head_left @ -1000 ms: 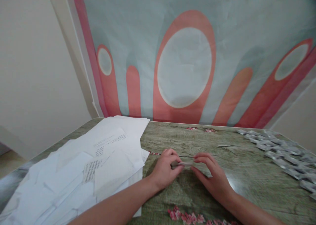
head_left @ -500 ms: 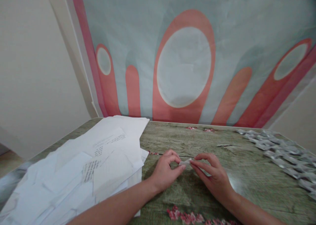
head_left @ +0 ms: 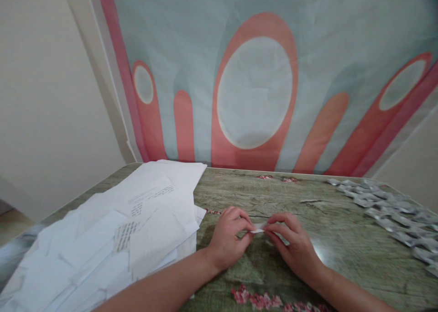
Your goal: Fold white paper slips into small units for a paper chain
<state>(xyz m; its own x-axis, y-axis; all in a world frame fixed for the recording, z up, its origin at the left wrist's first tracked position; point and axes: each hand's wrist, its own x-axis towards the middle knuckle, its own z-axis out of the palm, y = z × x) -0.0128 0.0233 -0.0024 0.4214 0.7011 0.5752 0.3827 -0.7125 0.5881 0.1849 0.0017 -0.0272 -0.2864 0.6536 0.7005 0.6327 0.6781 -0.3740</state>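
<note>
Between my hands, just above the table, is a small folded piece of white paper (head_left: pixel 259 228). My left hand (head_left: pixel 230 236) pinches its left end between thumb and fingertips. At the right end, the fingers of my right hand (head_left: pixel 292 239) close on the same piece, covering its tip. Only the short middle stretch of the paper shows. To the left of my left hand lies a large heap of loose white paper sheets (head_left: pixel 164 239), some with printed text.
On the right side of the wood-patterned table (head_left: pixel 345 248) lie several rows of small folded paper pieces (head_left: pixel 393 211). Behind the table's far edge hangs a grey-blue cloth (head_left: pixel 198 38) with red shapes. Pink flowers (head_left: pixel 260 299) are printed on the tabletop.
My left fingertips have shifted slightly along the paper piece. The paper now lies lower and flatter between both hands. The heap and the rows have not moved.
</note>
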